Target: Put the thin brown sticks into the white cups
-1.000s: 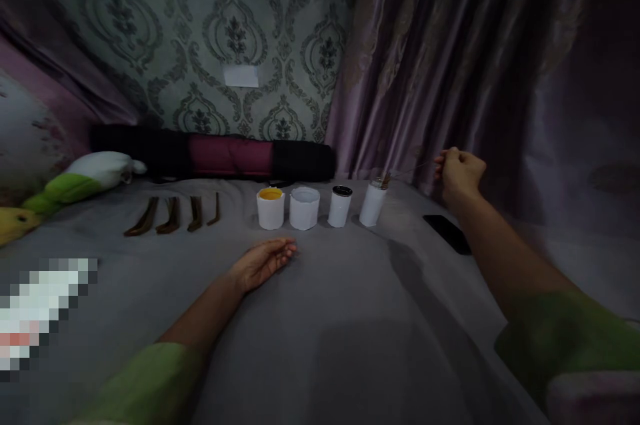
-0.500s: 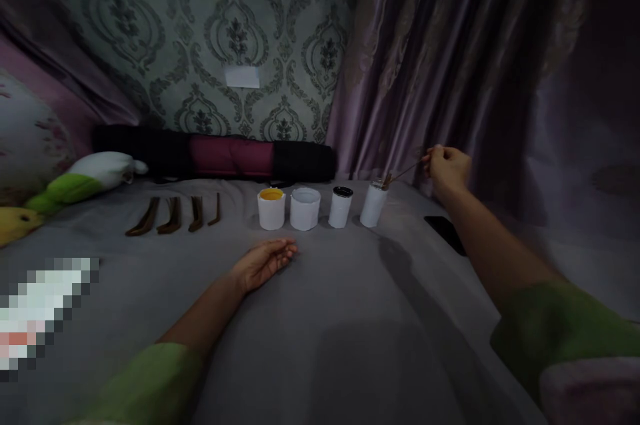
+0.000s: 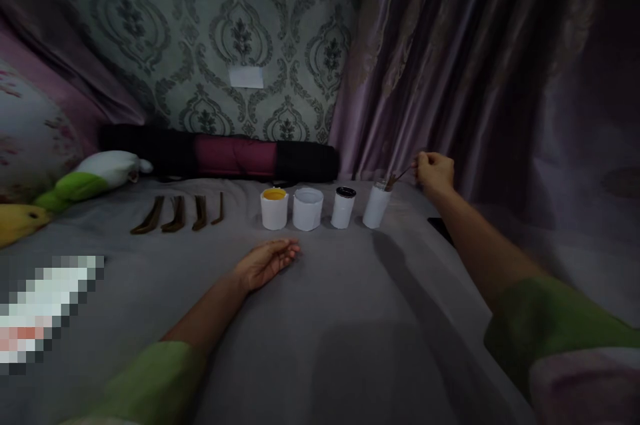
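My right hand (image 3: 434, 172) is pinched on a thin brown stick (image 3: 404, 174), which slants down to the mouth of the rightmost white cup (image 3: 376, 206). Other brown stick ends show at that cup's rim. Palm partly up, my left hand (image 3: 267, 264) rests on the grey sheet with loosely curled fingers and holds nothing. Just beyond it stand a white cup with yellow inside (image 3: 275, 212), a wide white cup (image 3: 307, 212) and a narrow white cup with a black top (image 3: 342, 212). Bundles of bent brown sticks (image 3: 173, 217) lie at the left, beside one single stick (image 3: 219, 210).
A black and maroon roll (image 3: 235, 157) lies along the patterned wall. Soft toys (image 3: 107, 168) are at the left, near a blurred pale patch (image 3: 47, 308). A dark flat object (image 3: 441, 230) is partly hidden behind my right forearm. Curtains (image 3: 400, 58) hang behind the cups.
My right hand has moved left and slightly down, closer to the rightmost cup, with the stick. My left hand stays in place. The view has shifted slightly.
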Available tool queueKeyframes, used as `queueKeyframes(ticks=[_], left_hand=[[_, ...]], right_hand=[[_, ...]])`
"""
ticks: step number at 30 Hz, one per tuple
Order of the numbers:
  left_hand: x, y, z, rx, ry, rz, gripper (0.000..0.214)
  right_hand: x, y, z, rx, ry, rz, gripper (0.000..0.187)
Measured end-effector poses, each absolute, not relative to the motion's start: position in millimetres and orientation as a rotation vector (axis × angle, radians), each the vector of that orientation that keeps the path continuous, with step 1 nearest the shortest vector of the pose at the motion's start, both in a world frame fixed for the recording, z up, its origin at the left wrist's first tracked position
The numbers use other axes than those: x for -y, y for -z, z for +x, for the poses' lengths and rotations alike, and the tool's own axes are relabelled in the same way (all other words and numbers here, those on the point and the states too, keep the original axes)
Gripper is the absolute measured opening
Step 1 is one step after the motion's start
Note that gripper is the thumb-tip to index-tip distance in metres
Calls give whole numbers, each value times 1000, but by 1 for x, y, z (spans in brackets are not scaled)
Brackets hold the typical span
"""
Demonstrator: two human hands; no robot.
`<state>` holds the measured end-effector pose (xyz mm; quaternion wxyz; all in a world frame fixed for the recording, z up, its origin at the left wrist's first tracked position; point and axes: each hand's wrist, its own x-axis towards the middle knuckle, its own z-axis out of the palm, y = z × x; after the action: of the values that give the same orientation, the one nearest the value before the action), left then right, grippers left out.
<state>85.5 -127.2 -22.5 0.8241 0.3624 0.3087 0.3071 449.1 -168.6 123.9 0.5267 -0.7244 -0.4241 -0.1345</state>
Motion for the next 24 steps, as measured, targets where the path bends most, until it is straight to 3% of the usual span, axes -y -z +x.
queueKeyframes(ticks=[24], left_hand=[[128, 22, 85, -643, -650, 771, 12]], right_hand=[[157, -102, 435, 1103, 133, -1834, 25]])
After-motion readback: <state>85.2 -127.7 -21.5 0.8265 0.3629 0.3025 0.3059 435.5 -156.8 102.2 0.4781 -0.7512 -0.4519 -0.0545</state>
